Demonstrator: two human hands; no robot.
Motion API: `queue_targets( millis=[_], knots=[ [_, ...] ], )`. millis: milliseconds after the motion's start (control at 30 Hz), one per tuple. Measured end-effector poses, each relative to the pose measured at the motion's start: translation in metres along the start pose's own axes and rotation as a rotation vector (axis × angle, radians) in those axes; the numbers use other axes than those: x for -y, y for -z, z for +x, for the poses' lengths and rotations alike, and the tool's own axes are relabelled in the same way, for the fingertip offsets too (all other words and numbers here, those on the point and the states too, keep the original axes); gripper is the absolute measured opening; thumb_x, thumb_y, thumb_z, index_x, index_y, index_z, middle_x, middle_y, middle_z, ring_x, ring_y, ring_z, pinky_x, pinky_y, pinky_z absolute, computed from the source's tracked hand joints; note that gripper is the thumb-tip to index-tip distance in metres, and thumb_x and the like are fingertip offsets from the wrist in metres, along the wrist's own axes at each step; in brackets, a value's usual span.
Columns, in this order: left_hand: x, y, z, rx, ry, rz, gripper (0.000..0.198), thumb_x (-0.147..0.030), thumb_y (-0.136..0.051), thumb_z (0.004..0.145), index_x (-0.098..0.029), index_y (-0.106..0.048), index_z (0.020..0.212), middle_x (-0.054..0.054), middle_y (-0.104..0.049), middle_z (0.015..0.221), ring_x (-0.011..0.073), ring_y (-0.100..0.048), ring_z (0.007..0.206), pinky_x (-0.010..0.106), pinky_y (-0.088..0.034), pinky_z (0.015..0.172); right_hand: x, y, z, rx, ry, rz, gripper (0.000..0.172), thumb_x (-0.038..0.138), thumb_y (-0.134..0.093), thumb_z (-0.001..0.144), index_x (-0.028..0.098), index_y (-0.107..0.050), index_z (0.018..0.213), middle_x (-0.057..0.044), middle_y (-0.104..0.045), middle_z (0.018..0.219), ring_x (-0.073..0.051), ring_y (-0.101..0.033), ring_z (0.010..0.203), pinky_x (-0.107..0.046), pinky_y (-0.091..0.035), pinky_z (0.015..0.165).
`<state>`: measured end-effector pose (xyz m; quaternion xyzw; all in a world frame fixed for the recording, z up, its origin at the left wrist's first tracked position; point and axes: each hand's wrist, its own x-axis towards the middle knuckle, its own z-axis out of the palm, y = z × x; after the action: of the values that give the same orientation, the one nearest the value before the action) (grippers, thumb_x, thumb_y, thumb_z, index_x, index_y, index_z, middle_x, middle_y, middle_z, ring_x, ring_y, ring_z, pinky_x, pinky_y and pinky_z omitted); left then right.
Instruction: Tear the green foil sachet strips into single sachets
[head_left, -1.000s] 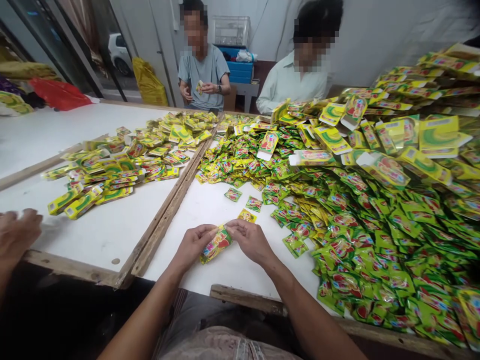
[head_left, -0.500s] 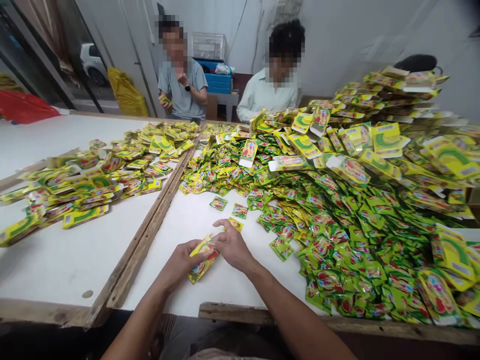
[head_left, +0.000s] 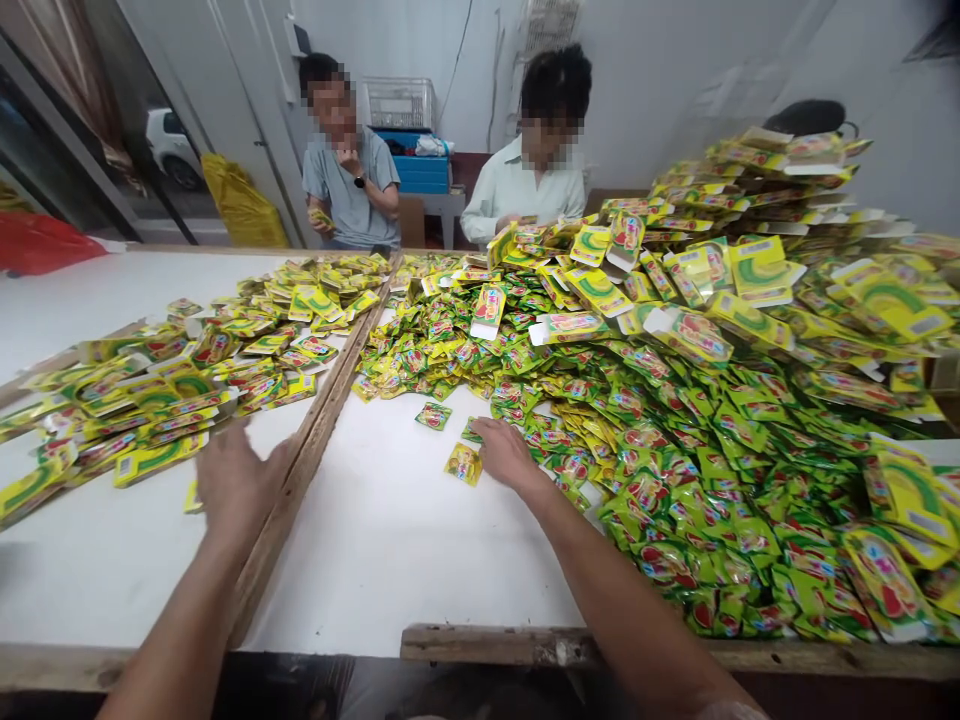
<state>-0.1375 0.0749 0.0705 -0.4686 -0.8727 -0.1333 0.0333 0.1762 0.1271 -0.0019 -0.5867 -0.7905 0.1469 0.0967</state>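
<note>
Hands now apart, earlier together on one box: left hand [head_left: 238, 482] spread by divider [head_left: 334, 388], near box pile [head_left: 169, 385]; right hand [head_left: 510, 456] beside yellow sachet [head_left: 460, 464], pinch unclear; sachet heap [head_left: 697, 480] crowds right.

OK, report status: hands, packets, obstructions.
Left hand open, blurred, beside yellow boxes. Right hand at green packet, grip unclear. Yellow packet close by. Wooden divider between hands.

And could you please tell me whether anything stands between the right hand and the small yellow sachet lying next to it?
Nothing visible stands between the right hand and the yellow sachet. A green sachet, partly covered by the hand, lies just beyond the yellow one, not between; whether the hand touches the yellow one is unclear.
</note>
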Motion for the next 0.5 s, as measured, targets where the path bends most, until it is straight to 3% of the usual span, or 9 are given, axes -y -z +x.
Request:
queue_targets(
  millis=[133,200,300,367,500],
  knots=[
    [-0.064,-0.032,-0.034,0.292,-0.239,-0.203,0.038,-0.045,-0.046,0.084,-0.016,-0.062,0.101,0.01,-0.068,0.093,0.0255,-0.06,0.091,0.031,-0.044,0.075,0.001,0.001,-0.012,-0.061,-0.064,-0.063,0.036,0.009,-0.038,0.081,0.02,-0.062,0.105,-0.008,-0.067,0.095,-0.02,-0.059,0.086,-0.027,-0.037,0.07],
    [-0.099,-0.05,-0.055,0.36,-0.34,-0.238,0.039,-0.049,-0.049,0.081,-0.015,-0.063,0.095,0.012,-0.067,0.092,0.0261,-0.06,0.091,0.032,-0.043,0.075,0.001,0.003,-0.018,-0.114,-0.138,0.021,0.03,0.016,-0.038,0.085,0.021,-0.061,0.104,-0.006,-0.067,0.086,-0.019,-0.058,0.076,-0.026,-0.035,0.064],
    [-0.138,-0.073,-0.076,0.474,-0.401,-0.29,0.038,-0.044,-0.069,0.064,-0.013,-0.062,0.084,0.018,-0.063,0.101,0.0314,-0.055,0.1,0.033,-0.041,0.076,-0.004,0.003,-0.028,-0.163,-0.205,0.204,0.024,0.024,-0.042,0.084,0.02,-0.06,0.1,-0.002,-0.062,0.069,-0.017,-0.054,0.064,-0.025,-0.032,0.059],
    [-0.149,-0.085,-0.081,0.525,-0.388,-0.399,0.032,-0.033,-0.075,0.057,-0.014,-0.059,0.078,0.016,-0.062,0.1,0.0311,-0.054,0.101,0.032,-0.04,0.075,-0.01,0.0,-0.032,-0.188,-0.214,0.337,0.024,0.028,-0.043,0.083,0.019,-0.059,0.099,0.001,-0.055,0.059,-0.016,-0.048,0.056,-0.024,-0.031,0.055],
    [-0.14,-0.1,-0.076,0.608,-0.326,-0.7,0.02,-0.029,-0.067,0.066,-0.018,-0.055,0.077,0.005,-0.065,0.078,0.0192,-0.06,0.075,0.026,-0.041,0.064,-0.02,-0.005,-0.035,-0.199,-0.182,0.581,0.026,0.033,-0.047,0.079,0.019,-0.055,0.099,0.006,-0.042,0.051,-0.013,-0.039,0.048,-0.023,-0.027,0.05]
  ],
)
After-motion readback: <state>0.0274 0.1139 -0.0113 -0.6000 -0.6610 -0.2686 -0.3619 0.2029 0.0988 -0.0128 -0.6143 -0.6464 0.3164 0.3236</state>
